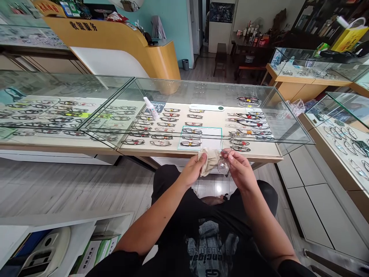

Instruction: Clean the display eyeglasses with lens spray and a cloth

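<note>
My left hand [193, 169] is closed on a crumpled beige cloth [210, 162], its thumb pressed on top. Just to the right, my right hand [240, 166] pinches a pair of thin-framed eyeglasses [223, 166] by the frame. One round clear lens hangs below the fingertips, close to the cloth's right edge; whether the two touch I cannot tell. Part of the frame is hidden behind my fingers. Both hands are above my lap, at the front edge of the glass display case [201, 138].
Rows of spectacle frames [161, 136] lie inside the case. A white spray bottle [151, 107] stands on its glass top, left of centre. More display cases [340, 142] are at the right, a wooden counter [115, 38] is behind, and a white shelf [72, 221] is at lower left.
</note>
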Demonstrator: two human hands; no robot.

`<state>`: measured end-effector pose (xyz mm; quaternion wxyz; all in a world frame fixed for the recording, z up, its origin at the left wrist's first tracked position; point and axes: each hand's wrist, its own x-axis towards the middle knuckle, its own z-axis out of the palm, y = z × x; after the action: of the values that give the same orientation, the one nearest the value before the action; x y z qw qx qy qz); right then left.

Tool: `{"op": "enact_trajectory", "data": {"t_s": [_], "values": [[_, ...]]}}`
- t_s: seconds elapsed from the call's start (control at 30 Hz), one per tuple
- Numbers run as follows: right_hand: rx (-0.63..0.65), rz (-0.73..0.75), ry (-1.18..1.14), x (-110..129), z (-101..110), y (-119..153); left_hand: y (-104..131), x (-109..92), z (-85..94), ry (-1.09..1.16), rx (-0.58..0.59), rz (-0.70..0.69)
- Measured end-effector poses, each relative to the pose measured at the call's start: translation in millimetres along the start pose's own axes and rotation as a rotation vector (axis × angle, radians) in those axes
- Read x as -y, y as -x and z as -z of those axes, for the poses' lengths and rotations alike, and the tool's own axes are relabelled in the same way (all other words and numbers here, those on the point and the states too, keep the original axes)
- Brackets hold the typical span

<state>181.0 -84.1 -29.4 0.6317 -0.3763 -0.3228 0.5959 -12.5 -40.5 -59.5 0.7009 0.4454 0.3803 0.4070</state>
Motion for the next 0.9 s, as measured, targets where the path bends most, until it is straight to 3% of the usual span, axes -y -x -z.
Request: {"op": "enact_trajectory", "data": {"t_s": [0.23, 0.6, 0.9], "values": [[-0.004, -0.075, -0.023, -10, -7, -10, 7, -9, -18.8, -0.095, 0.167, -0.054], [0.042, -0.030, -0.018, -17, -16, -4, 3, -7, -41.0, -0.048, -0.016, -0.087], [0.049, -0.020, -0.044, -19, -11, -7, 4, -9, -34.7, 0.012, 0.163, -0.057]]}}
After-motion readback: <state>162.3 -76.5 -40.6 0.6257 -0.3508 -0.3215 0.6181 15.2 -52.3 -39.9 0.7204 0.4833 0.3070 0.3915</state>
